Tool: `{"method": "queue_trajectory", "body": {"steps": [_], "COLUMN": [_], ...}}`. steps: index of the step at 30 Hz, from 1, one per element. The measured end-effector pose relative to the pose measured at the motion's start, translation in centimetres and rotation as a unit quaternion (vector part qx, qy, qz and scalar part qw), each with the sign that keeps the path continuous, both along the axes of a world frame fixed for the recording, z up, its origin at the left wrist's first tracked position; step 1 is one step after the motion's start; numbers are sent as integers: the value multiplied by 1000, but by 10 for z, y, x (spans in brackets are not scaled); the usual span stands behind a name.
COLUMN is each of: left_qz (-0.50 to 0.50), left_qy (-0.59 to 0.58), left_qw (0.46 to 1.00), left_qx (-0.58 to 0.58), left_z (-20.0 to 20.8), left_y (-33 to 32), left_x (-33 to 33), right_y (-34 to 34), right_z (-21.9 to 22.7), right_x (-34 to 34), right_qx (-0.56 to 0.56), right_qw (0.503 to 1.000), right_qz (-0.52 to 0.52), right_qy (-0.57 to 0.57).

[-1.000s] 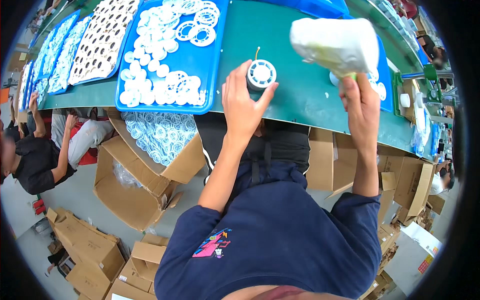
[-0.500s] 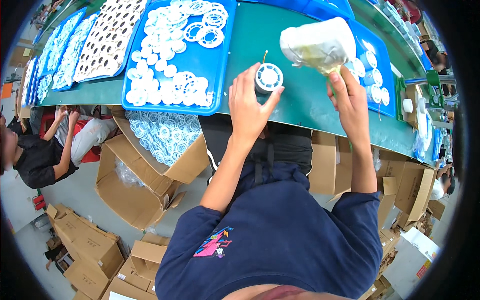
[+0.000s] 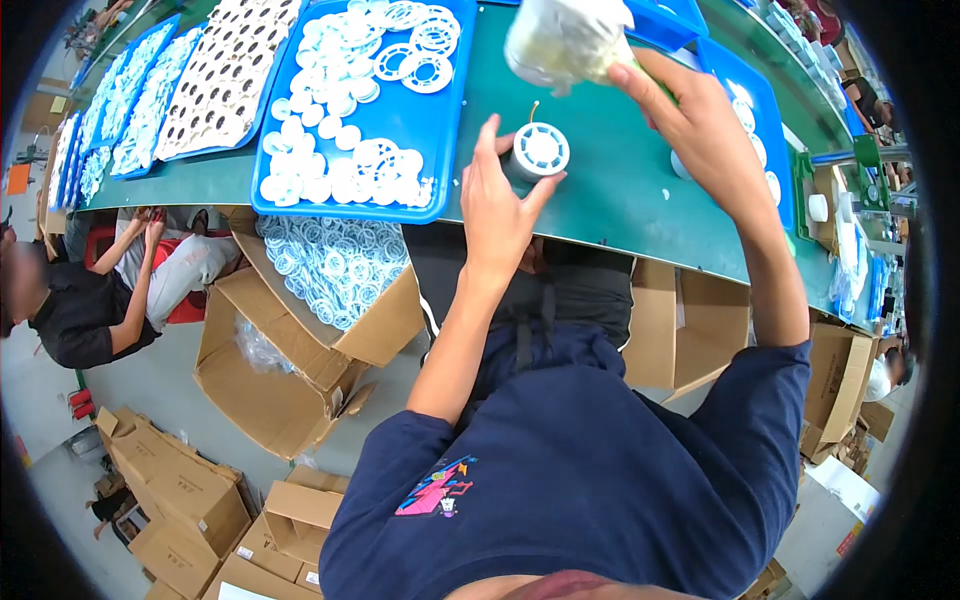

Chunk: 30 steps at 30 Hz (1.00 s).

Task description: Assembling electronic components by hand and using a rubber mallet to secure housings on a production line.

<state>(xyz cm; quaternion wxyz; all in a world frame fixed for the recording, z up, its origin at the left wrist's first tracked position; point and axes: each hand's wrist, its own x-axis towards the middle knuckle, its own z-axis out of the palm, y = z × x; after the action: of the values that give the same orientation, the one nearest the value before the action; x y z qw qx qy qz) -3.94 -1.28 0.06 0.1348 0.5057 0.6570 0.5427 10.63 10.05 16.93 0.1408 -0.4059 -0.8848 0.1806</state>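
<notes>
A small round part [image 3: 540, 152] stands upright on the green table, with a slotted white cap on top and a thin orange-brown wire at its far side. My left hand [image 3: 497, 210] curves round its near left side, thumb at the right and fingers at the left, steadying it. My right hand [image 3: 695, 115] grips a mallet [image 3: 565, 42] by its handle, which the fingers mostly hide. The mallet's bulky head is wrapped in whitish, wrinkled material. It hangs raised above the table, beyond the round part and apart from it.
A blue tray [image 3: 440, 190] of white discs and slotted rings lies left of my hands. Another blue tray [image 3: 785, 195] with white-capped round parts sits behind my right forearm. Below the table edge, a cardboard box [image 3: 385, 335] holds many clear rings. A seated person [image 3: 85, 310] works at far left.
The mallet has moved left and farther up the picture, and my right forearm has swung out and forward. My left fingers have shifted slightly around the round part, which stays nearly in place.
</notes>
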Motion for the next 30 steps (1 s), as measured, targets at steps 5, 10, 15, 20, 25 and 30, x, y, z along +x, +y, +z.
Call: {"method": "queue_trajectory", "body": {"steps": [5, 10, 15, 20, 25, 30], "left_qz": [3, -84, -21, -11, -11, -41], "left_qy": [-28, 41, 51, -8, 19, 22], "left_qw": [1000, 994, 997, 1000, 1000, 999], "left_qx": [-1, 48, 55, -1, -13, -3], "left_z": [-5, -13, -19, -4, 0, -10], "left_y": [3, 6, -3, -4, -1, -2], "left_x": [2, -8, -6, 0, 1, -6], "right_y": [-10, -59, -92, -101, -88, -74], "right_z": [7, -25, -43, -72, -77, -71], "right_x": [-25, 14, 42, 71, 76, 66], "right_qx": [59, 180, 197, 121, 1, -64], "right_qw": [985, 973, 974, 992, 989, 984], "right_qz": [23, 84, 109, 11, -107, -114], "right_qy": [-159, -119, -18, 27, 99, 121]}}
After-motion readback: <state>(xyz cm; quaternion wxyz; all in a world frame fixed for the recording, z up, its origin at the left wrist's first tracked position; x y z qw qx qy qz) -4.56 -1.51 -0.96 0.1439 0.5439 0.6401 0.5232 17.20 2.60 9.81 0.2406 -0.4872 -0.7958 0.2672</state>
